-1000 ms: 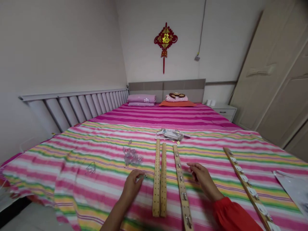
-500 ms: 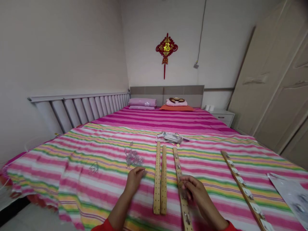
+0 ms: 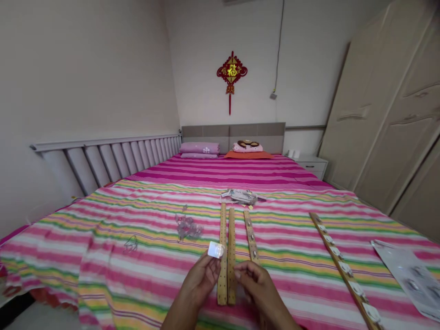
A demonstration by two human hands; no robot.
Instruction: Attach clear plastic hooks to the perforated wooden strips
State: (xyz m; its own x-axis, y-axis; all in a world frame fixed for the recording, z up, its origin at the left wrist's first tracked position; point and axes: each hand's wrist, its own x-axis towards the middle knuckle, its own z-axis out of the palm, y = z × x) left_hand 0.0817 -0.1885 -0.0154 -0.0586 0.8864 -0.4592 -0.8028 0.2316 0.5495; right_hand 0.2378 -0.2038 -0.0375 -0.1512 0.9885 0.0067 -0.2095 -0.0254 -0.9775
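Observation:
My left hand (image 3: 202,280) is raised over the striped bedspread (image 3: 144,238) and pinches a small clear square piece (image 3: 216,250) between thumb and fingertips. My right hand (image 3: 256,285) hovers close beside it with fingers curled inward; I cannot make out anything in them. Just beyond the hands lie two bare perforated wooden strips (image 3: 227,254) side by side. A third strip with metal clips (image 3: 250,234) runs to their right, partly hidden by my right hand.
A longer wooden strip with white pieces (image 3: 340,263) lies diagonally at the right. A grey plastic bag (image 3: 407,275) sits at the far right edge. A pile of small packets (image 3: 240,197) and a clear crumpled wrapper (image 3: 187,227) rest further up the bed. A wardrobe (image 3: 388,105) stands right.
My left hand has lifted from the bedspread with the small clear piece in its fingertips. My right hand came off the clip strip and moved left to meet it.

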